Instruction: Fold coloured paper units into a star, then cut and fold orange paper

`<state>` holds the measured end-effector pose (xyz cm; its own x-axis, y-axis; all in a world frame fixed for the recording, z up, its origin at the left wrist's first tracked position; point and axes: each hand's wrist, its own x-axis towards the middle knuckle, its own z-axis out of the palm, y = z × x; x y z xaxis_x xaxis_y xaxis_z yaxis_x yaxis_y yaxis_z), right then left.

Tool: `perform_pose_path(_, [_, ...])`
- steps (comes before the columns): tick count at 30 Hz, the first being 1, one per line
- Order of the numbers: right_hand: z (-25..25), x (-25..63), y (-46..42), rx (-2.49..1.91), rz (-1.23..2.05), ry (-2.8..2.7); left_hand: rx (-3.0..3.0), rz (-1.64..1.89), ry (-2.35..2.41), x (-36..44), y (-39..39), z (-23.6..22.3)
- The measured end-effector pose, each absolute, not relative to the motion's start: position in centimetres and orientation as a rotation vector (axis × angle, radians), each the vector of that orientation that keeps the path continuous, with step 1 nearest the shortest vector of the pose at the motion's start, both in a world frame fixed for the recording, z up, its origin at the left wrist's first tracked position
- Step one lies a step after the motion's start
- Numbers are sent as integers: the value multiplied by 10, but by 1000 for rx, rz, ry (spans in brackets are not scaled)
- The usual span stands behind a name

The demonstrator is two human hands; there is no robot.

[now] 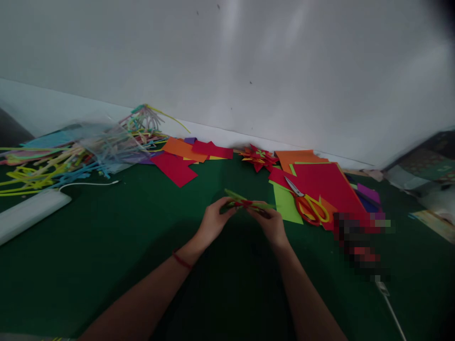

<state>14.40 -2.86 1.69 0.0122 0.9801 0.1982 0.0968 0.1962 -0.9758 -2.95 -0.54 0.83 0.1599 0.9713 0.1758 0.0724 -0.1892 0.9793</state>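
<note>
Between my two hands, above the green tabletop (159,203), is a small paper piece (261,205) in light green with some red at its middle, perhaps a paper flower. My left hand (215,218) pinches its left side, and my right hand (272,225) grips the right side. The fingertips are partly hidden behind the paper. Beyond the hands lies a layered red and orange paper flower (258,157) with a green centre. Scissors (309,206) with orange and yellow handles rest on paper sheets to the right of my right hand.
Red sheets (327,184) are stacked at the right, over orange and light green paper. Smaller red pieces (176,168) lie left of centre. Many coloured pipe cleaners (85,151) and a clear bag fill the back left, near a white device (33,213) with a cord. A pale wall (213,61) stands behind.
</note>
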Motion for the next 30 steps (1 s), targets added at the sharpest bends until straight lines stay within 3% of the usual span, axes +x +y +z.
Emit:
perform_pose_path(3, [20,150,-30,-1135,703,-1387,1228,1274,1060,-34,2,7])
perform_pose_path(6, [23,152,-33,-1179,518,-1448,887,1072,909,-38,4,9])
perform_pose_path(13, [23,141,-33,-1195,430,-1644,828,913,830,-32,-7,17])
perform_pose_path(17, [22,145,-31,-1243,609,-1332,901,960,909,-31,-7,15])
perform_pose_path(24, [25,144,-31,-1431,1323,-1198,1001,1065,991,-29,-6,12])
perform_pose_path(30, [31,131,-34,-1375,1276,-1221,1141,1051,1048,-29,-3,12])
